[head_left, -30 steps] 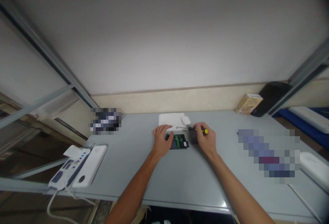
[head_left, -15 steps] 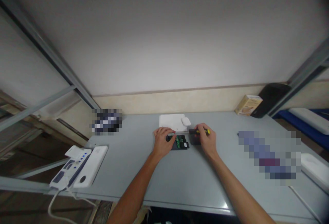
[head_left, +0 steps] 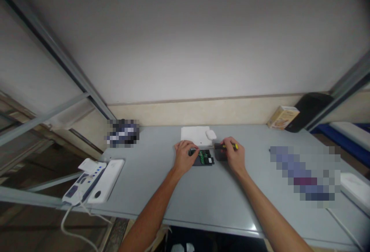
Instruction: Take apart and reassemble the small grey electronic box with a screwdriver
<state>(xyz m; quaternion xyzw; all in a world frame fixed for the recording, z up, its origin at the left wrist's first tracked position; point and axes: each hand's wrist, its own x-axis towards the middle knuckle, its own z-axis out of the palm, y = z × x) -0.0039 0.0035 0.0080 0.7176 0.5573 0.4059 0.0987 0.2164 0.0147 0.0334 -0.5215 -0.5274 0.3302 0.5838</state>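
Note:
My right hand [head_left: 236, 158] is closed around a screwdriver [head_left: 219, 146] with a black and yellow handle, held almost level and pointing left. My left hand [head_left: 184, 158] has thumb and fingertips pinched together near the screwdriver's tip; whatever is between them is too small to make out. Just below those fingertips lies an opened black device with a green circuit board [head_left: 203, 156], flat on the table. A dark flat piece [head_left: 220, 154] sits beside it, partly covered by my right hand. Behind them is a white sheet [head_left: 193, 135] with a small rounded white case [head_left: 211, 134] at its right edge.
A white power strip [head_left: 85, 182] with cables and a long white box [head_left: 107, 180] lie at the table's left edge. At the back right stand a yellow box [head_left: 283, 117] and a black rounded object [head_left: 309, 109]. Blurred items lie on both sides.
The whole view has shifted slightly. Both hands stay at about the same place over the device, with the screwdriver still in my right hand.

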